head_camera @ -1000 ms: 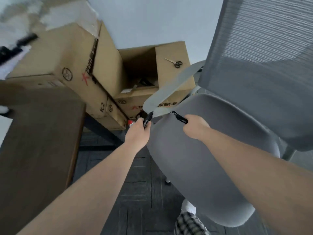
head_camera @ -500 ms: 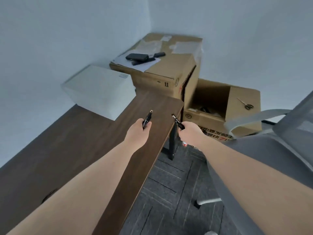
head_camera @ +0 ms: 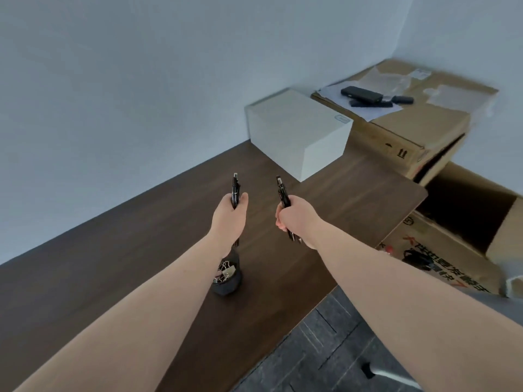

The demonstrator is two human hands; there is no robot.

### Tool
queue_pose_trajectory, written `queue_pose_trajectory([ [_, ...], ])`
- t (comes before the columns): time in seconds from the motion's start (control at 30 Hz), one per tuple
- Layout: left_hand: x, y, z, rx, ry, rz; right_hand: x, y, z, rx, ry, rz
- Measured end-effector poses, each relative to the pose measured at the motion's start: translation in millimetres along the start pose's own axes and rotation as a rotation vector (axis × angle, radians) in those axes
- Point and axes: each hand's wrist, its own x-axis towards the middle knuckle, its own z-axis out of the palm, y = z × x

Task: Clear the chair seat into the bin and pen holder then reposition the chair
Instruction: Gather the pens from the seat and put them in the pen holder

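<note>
Pens are the load: my left hand (head_camera: 229,213) is closed around one black pen (head_camera: 235,188), my right hand (head_camera: 294,215) around another (head_camera: 282,191), both over the worktop (head_camera: 127,250). The pen holder (head_camera: 227,280) stands on the worktop below my left forearm, partly hidden, with binder clips (head_camera: 225,271) inside. Risk: a blind drop could miss the opening, jam on the clips, or my forearm could tip the holder. Chair and bin are out of view.

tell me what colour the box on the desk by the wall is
White box, clearest in the head view.
</note>
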Motion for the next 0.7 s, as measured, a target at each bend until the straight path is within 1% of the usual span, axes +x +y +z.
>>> queue_pose_trajectory([
  [0.1, -1, -17, -23, -0.082, 0.053, -0.052, 2, -9, 38, 0.004, -0.052, -0.005],
  [0.23, -7, -44, -39, -0.162, 0.077, -0.111, 4, -10, 79, 0.073, -0.146, 0.017],
  [0.33, -10, -62, -45, -0.173, 0.108, -0.156, 5, -8, 101, 0.088, -0.186, 0.026],
  [0.53, -9, -82, -49, -0.198, 0.197, -0.174, 10, -3, 124, 0.121, -0.190, 0.041],
  [0.7, -11, -89, -47, -0.213, 0.197, -0.159, 13, 6, 137, 0.133, -0.181, 0.071],
])
